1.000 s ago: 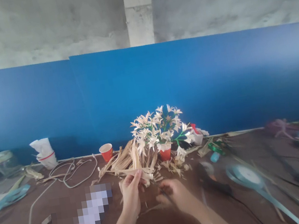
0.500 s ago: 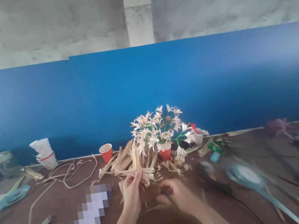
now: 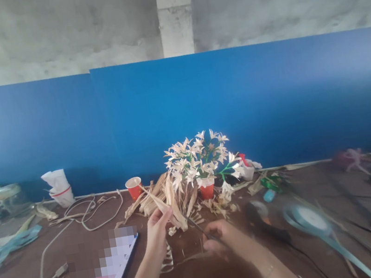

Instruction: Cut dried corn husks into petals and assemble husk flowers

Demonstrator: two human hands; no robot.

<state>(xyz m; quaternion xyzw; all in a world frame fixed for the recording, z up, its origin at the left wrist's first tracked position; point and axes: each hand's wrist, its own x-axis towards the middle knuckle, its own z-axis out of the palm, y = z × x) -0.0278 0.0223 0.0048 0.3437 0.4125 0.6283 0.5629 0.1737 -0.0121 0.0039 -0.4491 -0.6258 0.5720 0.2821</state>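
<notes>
My left hand [image 3: 157, 233] is closed on a pale dried corn husk [image 3: 159, 203], whose narrow end points up and to the left. To its right, my right hand [image 3: 221, 237] grips a thin dark pointed tool [image 3: 195, 225]; I cannot tell its exact kind. The tool's tip comes close to the husk pieces by my left fingers, and whether it touches them is unclear. Behind the hands lies a heap of dried husks [image 3: 153, 201]. Beside that heap, white husk flowers [image 3: 189, 159] on green stems stand in a red cup [image 3: 207, 192].
An empty red paper cup [image 3: 134, 188] and a coiled white cable [image 3: 105, 223] are at the left, with a partly blurred flat device [image 3: 116, 269] nearer. On the right lie a dark corded tool [image 3: 266, 225] and a light-blue ribbon roll [image 3: 309, 219]. A blue partition [image 3: 179, 97] stands behind.
The husk in my left hand has turned from lying nearly level to slanting up leftward. My right hand has drawn slightly down and right with the dark tool. The view has shifted a little.
</notes>
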